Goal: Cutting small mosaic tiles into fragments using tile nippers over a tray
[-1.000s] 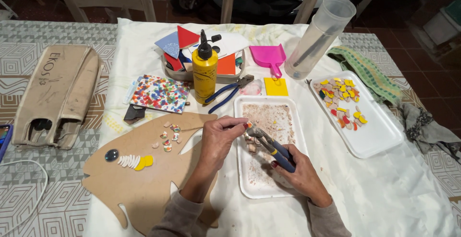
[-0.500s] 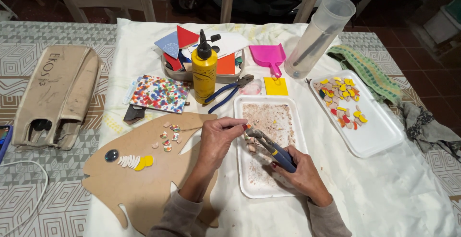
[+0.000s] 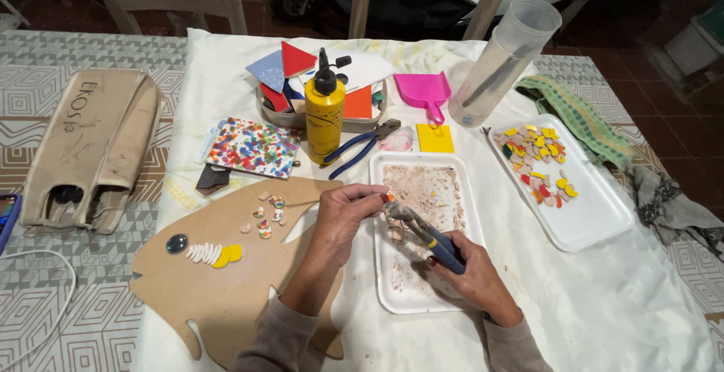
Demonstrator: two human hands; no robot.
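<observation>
- Your right hand (image 3: 471,278) grips the blue-handled tile nippers (image 3: 424,234) over the white foam tray (image 3: 467,191); their long axis points up-left.
- Your left hand (image 3: 343,217) pinches a small tile piece (image 3: 388,199) at the jaws.

The glue bottle (image 3: 324,123) is yellow with a black cap. The little scoop (image 3: 425,91) is bright pink. The nippers (image 3: 431,238) have blue handles. The fish board (image 3: 226,274) is brown. One tile (image 3: 254,147) has dots of many colours. The trays (image 3: 596,214) are white. The desk (image 3: 603,312) has a white cloth.
</observation>
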